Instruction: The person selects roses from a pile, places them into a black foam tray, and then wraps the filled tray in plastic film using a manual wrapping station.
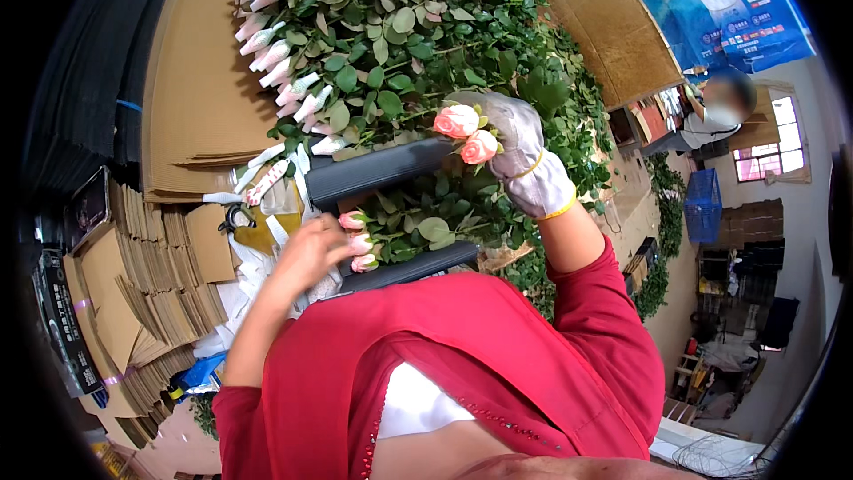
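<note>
My right hand, in a pale work glove, is closed around the stems of two pink roses, just below their blooms. My bare left hand touches or hovers at several pink roses lying with their leafy stems between two black ribbed padded bars. Whether its fingers grip a bloom cannot be told. Beyond the far bar lies a large pile of leafy rose stems, with white mesh sleeves over the blooms along its left edge.
Flat corrugated cardboard stands at the left, with stacked cardboard pieces below it. Loose white sleeves and black-handled scissors lie left of the bars. Another person works at the far right, near a blue plastic basket.
</note>
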`<state>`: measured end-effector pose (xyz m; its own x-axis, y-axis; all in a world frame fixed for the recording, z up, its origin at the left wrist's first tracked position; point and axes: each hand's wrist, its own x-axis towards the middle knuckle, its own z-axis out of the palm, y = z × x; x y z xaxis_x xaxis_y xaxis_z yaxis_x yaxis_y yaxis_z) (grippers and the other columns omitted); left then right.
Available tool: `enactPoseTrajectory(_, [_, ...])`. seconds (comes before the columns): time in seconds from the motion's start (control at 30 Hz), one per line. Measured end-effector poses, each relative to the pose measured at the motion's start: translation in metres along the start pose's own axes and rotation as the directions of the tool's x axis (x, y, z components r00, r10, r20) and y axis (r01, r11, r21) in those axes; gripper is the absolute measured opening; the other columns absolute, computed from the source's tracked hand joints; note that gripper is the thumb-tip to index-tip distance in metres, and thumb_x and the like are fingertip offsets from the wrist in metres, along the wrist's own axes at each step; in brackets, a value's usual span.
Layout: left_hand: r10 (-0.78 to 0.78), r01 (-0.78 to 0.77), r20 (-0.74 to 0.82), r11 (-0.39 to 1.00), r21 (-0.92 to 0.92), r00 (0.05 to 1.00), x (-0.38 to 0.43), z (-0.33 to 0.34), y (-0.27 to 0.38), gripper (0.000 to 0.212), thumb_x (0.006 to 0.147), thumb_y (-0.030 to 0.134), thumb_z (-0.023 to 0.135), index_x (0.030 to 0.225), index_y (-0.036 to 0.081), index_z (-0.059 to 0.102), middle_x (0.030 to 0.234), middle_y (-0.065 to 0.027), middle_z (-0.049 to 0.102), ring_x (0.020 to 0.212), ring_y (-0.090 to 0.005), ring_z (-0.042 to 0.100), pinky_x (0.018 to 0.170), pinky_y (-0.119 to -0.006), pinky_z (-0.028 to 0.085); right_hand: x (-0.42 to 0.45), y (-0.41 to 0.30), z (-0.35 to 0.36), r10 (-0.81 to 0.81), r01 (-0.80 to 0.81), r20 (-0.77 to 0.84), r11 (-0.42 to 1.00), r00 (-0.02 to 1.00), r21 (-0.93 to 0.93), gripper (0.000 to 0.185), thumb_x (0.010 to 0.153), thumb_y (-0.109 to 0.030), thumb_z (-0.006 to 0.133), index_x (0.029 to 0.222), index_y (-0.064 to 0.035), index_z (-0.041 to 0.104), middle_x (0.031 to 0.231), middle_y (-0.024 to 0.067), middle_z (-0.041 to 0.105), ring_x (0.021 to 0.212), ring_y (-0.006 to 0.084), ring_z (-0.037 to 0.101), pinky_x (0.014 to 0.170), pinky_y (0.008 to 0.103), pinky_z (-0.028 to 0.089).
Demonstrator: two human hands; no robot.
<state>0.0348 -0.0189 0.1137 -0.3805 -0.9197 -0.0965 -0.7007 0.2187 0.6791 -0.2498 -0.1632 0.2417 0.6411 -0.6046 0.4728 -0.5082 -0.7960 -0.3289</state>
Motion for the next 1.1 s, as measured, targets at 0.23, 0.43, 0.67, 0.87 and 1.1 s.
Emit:
enactPoseTrajectory(0.23, [0.154,-0.204,-0.307,0.969,-0.138,0.939,0.009,0.06,-0.005,0.042,0.067,0.015,0.077,0.107,0.012,0.066,0.12,-0.0134,0.053,0.11,-0.0337,0.049,0.095,-0.041,0.041,-0.015,-0.012,-0.067,0.597,-0.354,-0.204,0.68,0.776,0.642,0.029,0.092,-0.023,0.054,0.109,-0.0006,0.062,0.099,0.0088,0.067,0.083,0.0188,0.065,0.074,0.0312,0.054])
enactPoseTrajectory(0.43, [0.099,-0.099,-0.138,0.995,0.005,0.985,0.014,0.059,-0.012,0.047,0.071,0.02,0.074,0.116,0.019,0.063,0.125,-0.0115,0.051,0.112,-0.0334,0.046,0.096,-0.042,0.039,-0.061,0.018,-0.199,0.644,-0.668,-0.307,0.743,0.701,0.034,0.026,0.09,-0.021,0.055,0.107,-0.0032,0.063,0.097,0.0089,0.067,0.081,0.0197,0.066,0.072,0.0314,0.054])
enactPoseTrajectory(0.67, [-0.079,0.077,-0.129,0.997,-0.023,0.988,-0.014,0.042,-0.031,0.03,0.081,0.011,0.063,0.11,0.016,0.066,0.091,-0.0124,0.064,0.087,-0.0326,0.059,0.081,-0.041,0.047,-0.094,0.039,-0.213,0.731,-0.577,-0.016,0.525,0.682,-0.626,0.024,0.088,-0.019,0.055,0.106,-0.0062,0.065,0.094,0.009,0.067,0.078,0.0206,0.066,0.069,0.0316,0.054])
enactPoseTrajectory(0.87, [-0.475,0.389,0.105,0.811,0.438,0.874,-0.058,-0.017,-0.023,0.039,0.081,0.011,0.062,0.12,0.007,0.058,0.098,-0.0187,0.066,0.098,-0.0337,0.061,0.085,-0.043,0.048,-0.072,-0.004,-0.16,0.459,-0.21,0.076,0.541,0.885,-0.815,0.023,0.086,-0.016,0.055,0.105,-0.0087,0.066,0.092,0.009,0.068,0.076,0.0215,0.066,0.067,0.0318,0.054])
enactPoseTrajectory(1.1, [0.124,-0.149,-0.141,0.971,-0.188,0.982,0.017,0.063,-0.024,0.051,0.076,0.025,0.073,0.121,0.01,0.058,0.129,-0.0127,0.053,0.115,-0.0307,0.051,0.098,-0.04,0.041,-0.039,-0.047,0.047,0.252,-0.07,0.704,0.958,0.664,-0.277,0.034,0.084,-0.019,0.057,0.117,-0.0114,0.055,0.083,0.0128,0.065,0.074,0.0291,0.066,0.06,0.0409,0.051])
